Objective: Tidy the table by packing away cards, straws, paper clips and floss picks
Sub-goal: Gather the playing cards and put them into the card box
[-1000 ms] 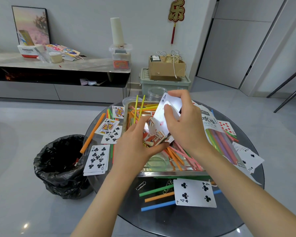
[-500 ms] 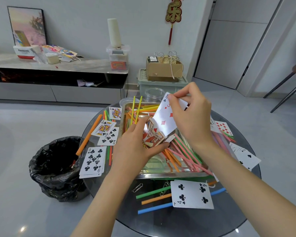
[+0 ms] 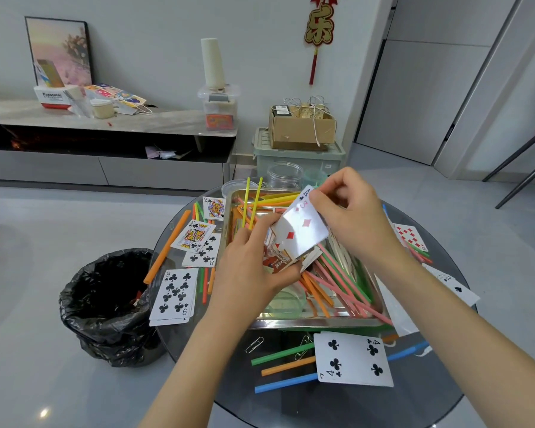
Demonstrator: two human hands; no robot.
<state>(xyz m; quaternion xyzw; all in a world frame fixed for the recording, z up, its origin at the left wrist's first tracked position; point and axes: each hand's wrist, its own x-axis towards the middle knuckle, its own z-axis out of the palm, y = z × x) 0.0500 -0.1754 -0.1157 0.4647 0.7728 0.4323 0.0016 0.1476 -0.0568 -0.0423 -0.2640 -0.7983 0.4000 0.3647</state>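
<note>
A red card box (image 3: 277, 263) was gripped in the left hand (image 3: 247, 274) above the steel tray (image 3: 322, 321). A three of diamonds (image 3: 301, 233), its lower edge at the box, was pinched by the right hand (image 3: 354, 217).

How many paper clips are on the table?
2. One paper clip lies on the glass table in front of the tray; the other paper clip overlaps the green straw beside the four of clubs. More may be hidden.

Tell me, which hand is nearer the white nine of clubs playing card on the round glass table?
Left. The left hand, gripping a red card box, is just right of the nine of clubs card; the right hand is farther right, pinching white playing cards.
</note>
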